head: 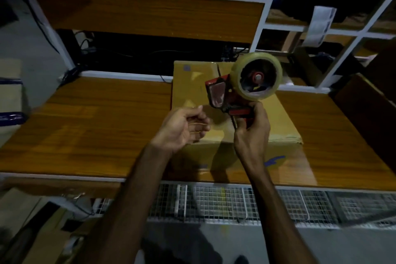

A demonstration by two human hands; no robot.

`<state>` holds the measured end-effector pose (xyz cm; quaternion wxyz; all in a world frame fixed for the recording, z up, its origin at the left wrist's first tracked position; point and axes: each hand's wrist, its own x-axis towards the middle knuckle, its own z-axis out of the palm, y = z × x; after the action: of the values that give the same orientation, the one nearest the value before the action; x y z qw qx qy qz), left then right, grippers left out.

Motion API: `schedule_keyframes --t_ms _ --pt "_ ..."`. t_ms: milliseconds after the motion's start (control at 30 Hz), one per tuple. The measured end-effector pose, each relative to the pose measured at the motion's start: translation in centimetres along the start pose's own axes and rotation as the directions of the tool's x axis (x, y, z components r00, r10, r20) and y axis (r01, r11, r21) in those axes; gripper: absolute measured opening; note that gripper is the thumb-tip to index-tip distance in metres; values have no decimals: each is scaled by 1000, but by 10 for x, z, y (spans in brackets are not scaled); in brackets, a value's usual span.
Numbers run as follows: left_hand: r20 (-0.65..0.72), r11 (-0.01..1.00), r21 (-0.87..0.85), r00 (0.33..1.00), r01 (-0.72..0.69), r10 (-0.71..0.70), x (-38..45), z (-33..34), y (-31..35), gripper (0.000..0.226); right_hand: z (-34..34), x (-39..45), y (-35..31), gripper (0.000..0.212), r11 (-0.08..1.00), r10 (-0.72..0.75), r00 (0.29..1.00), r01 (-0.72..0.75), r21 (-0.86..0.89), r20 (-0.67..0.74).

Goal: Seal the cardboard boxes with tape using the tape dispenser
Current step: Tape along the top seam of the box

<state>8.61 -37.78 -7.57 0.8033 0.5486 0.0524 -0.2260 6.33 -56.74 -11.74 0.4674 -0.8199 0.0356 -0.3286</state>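
A closed cardboard box point(192, 83) stands on the wooden table point(96, 130), right of centre. Above it my right hand point(252, 133) grips the handle of a red tape dispenser point(222, 96), which carries a roll of clear tape point(257, 75). The dispenser is lifted off the box with its head turned to the left. My left hand point(182, 128) hovers just left of the dispenser head, palm up with fingers loosely curled. A strip of clear tape seems to run from the dispenser head to its fingers, but the dim blur makes that unsure.
A wooden shelf unit with white frame point(150, 13) rises behind the table, with cables beneath it. A paper label strip point(319, 25) hangs at the right shelves. A wire mesh rack point(257, 203) runs below the table's front edge. Cardboard boxes point(10, 96) sit at left.
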Motion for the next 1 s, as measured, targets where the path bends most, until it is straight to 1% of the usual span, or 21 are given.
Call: schedule_keyframes --t_ms 67,167,267,400,500,567,667,867,1000 --pt "-26 996 77 999 -42 45 -8 -24 1 29 13 -9 -9 34 999 -25 999 26 -34 24" --pt "-68 988 139 995 -61 71 -18 -55 -4 31 27 -19 -23 35 983 -133 986 143 -111 98" --pt "-136 992 121 990 -31 47 -29 -81 -14 32 26 -23 -27 37 954 -200 968 228 -197 151" --pt "-132 992 117 990 -41 56 -41 -104 -34 33 14 -20 -26 36 919 -250 953 290 -268 174" --pt "-197 996 86 980 -22 39 -40 -110 -36 34 13 -22 -33 41 883 -300 926 360 -300 230" --pt "-249 997 74 968 -23 40 -39 -120 -40 33 11 -20 -37 46 867 -317 919 381 -321 234" --pt "-232 995 94 972 -27 48 -37 -131 -51 33 3 -10 -38 52 848 -324 914 396 -353 246" --pt "-262 1000 -5 965 -11 9 -26 -128 -70 34 2 -11 -34 45 825 -344 885 445 -349 314" --pt "-265 1000 0 964 1 -1 -21 -128 -83 32 1 -10 -27 46 841 -314 885 427 -332 344"
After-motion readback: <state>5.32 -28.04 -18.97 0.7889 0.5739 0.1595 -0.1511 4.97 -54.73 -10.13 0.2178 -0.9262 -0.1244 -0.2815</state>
